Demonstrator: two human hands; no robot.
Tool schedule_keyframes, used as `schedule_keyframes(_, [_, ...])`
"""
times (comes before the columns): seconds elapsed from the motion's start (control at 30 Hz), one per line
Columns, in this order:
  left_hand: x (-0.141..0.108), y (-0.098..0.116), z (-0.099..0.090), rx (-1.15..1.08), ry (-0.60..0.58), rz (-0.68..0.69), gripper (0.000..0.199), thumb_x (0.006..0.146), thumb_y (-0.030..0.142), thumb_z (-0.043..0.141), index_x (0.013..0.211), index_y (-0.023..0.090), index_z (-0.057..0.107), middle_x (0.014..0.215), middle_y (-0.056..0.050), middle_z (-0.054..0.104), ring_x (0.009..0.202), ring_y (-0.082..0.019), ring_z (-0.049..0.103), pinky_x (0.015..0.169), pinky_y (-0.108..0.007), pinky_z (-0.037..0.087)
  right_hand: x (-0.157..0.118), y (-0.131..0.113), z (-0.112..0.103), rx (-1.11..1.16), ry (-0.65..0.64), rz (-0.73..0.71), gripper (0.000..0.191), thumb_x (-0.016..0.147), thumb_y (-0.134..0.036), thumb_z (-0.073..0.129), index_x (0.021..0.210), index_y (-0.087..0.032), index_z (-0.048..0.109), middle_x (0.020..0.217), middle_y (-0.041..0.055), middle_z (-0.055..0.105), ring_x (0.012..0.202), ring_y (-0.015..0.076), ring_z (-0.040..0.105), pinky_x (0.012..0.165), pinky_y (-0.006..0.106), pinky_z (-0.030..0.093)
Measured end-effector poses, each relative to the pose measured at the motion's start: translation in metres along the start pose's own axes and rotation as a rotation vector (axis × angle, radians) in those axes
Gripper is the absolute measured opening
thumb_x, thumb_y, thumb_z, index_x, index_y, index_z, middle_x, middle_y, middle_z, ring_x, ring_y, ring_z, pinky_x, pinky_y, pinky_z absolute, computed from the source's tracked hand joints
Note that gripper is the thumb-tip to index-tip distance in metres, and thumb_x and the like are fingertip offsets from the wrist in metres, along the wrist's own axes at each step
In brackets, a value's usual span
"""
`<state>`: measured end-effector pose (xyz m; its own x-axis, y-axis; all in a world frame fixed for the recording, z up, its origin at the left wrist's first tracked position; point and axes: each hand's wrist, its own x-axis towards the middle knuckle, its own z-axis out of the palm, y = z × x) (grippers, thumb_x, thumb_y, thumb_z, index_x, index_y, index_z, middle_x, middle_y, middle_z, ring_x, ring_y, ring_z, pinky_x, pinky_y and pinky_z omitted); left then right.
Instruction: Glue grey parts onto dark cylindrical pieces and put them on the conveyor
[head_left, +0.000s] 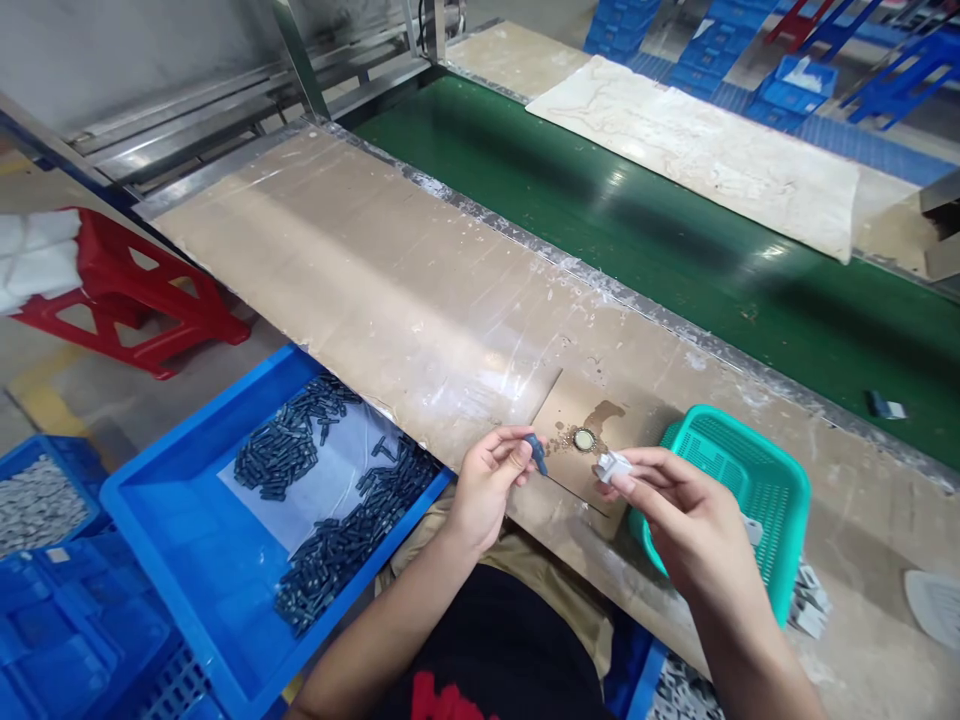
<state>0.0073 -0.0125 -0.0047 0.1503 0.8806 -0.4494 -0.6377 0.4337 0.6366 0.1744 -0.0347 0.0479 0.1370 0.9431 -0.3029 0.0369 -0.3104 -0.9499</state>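
Observation:
Between thumb and fingers, my left hand (491, 480) pinches a small dark blue plastic part (536, 453), over the near edge of the worktable. My right hand (686, 510) grips a small white plastic part (613, 467) by its side. The two parts are apart from each other. Just beyond them, a small round cap-like dish (583, 439) rests on a brown board (570, 400) with a wet stain around it. Right beside my right hand stands a green plastic basket (787, 470), partly hidden by the hand, with a white piece inside.
A blue tray (195, 560) with many dark parts sits at the left, below table height. Beyond the worktable (390, 270) runs a green conveyor belt (517, 170), with a dark and white piece (885, 405) on it. White parts (810, 600) lie beside the basket. A red stool (142, 290) stands left.

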Motion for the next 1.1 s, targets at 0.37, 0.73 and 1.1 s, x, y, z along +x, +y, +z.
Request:
schedule_keyframes(0.37, [-0.021,-0.002,0.004,0.421,-0.153,0.399,0.005,0.081,0.019,0.060,0.081,0.018,0.065,0.102,-0.008,0.073,0.093,-0.020,0.068,0.085,-0.035,0.054,-0.009,-0.013,0.005,0.023,-0.091,0.156,0.025,0.072,-0.037,0.073,0.083,-0.016,0.067,0.069,0.0080,0.070,0.065,0.0209,0.067,0.070,0.033,0.054])
schedule_keyframes(0.73, [-0.033,0.004,0.011,0.522,-0.236,0.495,0.017,0.085,0.015,0.055,0.099,0.021,0.049,0.104,-0.009,0.072,0.099,-0.018,0.066,0.083,-0.032,0.052,-0.011,-0.015,0.009,-0.031,-0.137,0.149,0.022,0.073,-0.035,0.072,0.084,-0.017,0.068,0.071,0.0057,0.069,0.064,0.0187,0.066,0.066,0.030,0.055])
schedule_keyframes(1.1, [-0.033,0.014,0.020,0.558,-0.177,0.357,0.033,0.087,0.017,0.050,0.117,0.023,0.059,0.121,-0.006,0.065,0.114,-0.019,0.058,0.099,-0.031,0.045,-0.011,-0.017,0.025,-0.133,-0.043,-0.063,0.021,0.073,-0.033,0.072,0.086,-0.017,0.067,0.074,0.0070,0.071,0.066,0.0192,0.068,0.064,0.030,0.057])
